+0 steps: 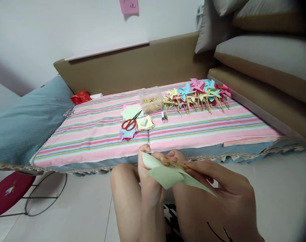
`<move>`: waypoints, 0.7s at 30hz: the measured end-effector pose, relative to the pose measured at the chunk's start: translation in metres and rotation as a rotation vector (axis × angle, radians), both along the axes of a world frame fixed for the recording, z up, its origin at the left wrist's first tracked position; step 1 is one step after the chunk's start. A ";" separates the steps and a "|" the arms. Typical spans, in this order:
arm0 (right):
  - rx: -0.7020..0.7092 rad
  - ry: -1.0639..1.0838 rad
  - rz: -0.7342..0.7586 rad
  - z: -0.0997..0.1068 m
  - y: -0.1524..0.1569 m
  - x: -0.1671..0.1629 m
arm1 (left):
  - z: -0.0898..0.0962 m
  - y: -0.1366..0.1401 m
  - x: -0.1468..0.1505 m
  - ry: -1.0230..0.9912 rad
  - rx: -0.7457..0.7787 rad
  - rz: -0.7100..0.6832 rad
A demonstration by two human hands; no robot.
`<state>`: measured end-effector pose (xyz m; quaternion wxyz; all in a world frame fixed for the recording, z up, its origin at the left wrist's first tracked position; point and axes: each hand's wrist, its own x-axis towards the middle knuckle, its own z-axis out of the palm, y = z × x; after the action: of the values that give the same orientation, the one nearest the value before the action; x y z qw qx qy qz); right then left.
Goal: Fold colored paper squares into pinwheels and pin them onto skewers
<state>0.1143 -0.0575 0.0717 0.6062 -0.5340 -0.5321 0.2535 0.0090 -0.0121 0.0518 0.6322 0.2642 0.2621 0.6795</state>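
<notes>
Above my knees, my left hand (151, 181) grips a pale green paper pinwheel (165, 176) from its left side. My right hand (226, 191) pinches a thin wooden stick (175, 163) that lies across the back of the pinwheel. Part of the paper hides the fingertips underneath, and I cannot tell how the stick joins it. On the striped sheet ahead are red-handled scissors (129, 124), a stack of cut paper squares (149, 123) with a small white box on it, and a small open box (164, 117).
A clear plastic box (151, 97) holds many wooden sticks. Finished pinwheels (197, 92) in several colours lie to its right. A red plastic bag (81, 97) sits far left. Cushions (264, 60) are piled at right, and a red stool (11, 193) stands at lower left.
</notes>
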 end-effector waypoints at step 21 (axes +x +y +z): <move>-0.078 0.251 0.028 -0.004 0.005 -0.006 | -0.011 -0.002 -0.003 0.235 -0.103 0.186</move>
<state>0.1086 -0.0523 0.0673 0.6430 -0.5139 -0.4494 0.3472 0.0065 -0.0138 0.0409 0.5444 0.2836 0.3920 0.6852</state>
